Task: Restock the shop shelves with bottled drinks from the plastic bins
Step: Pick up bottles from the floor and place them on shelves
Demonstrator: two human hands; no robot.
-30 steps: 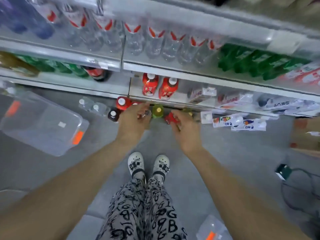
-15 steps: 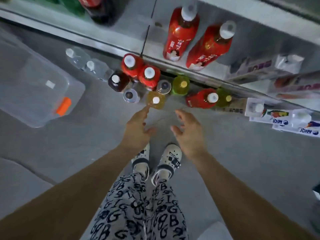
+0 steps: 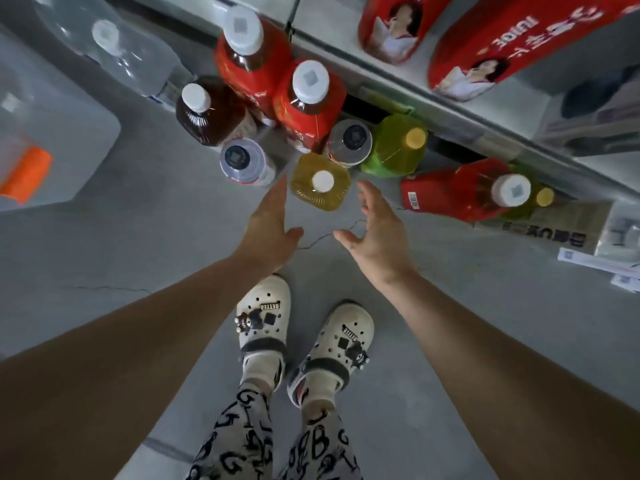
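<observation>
Amber-yellow under a white cap, the bottle (image 3: pixel 320 181) stands upright on the grey floor (image 3: pixel 138 237), at the front of the cluster below the shelf (image 3: pixel 329 19) and between two reaching hands. The left hand (image 3: pixel 268 225) is stretched flat, fingers straight and together, thumb splayed, its tips just beside the bottle (touching or not, I cannot tell). The right hand (image 3: pixel 375 230) is cupped, fingers loosely bent, holding nothing. The clear plastic bin (image 3: pixel 69 140) is cut off at the left edge, and a tipped red bottle (image 3: pixel 460 192) hides most of a green bottle (image 3: pixel 544 197).
</observation>
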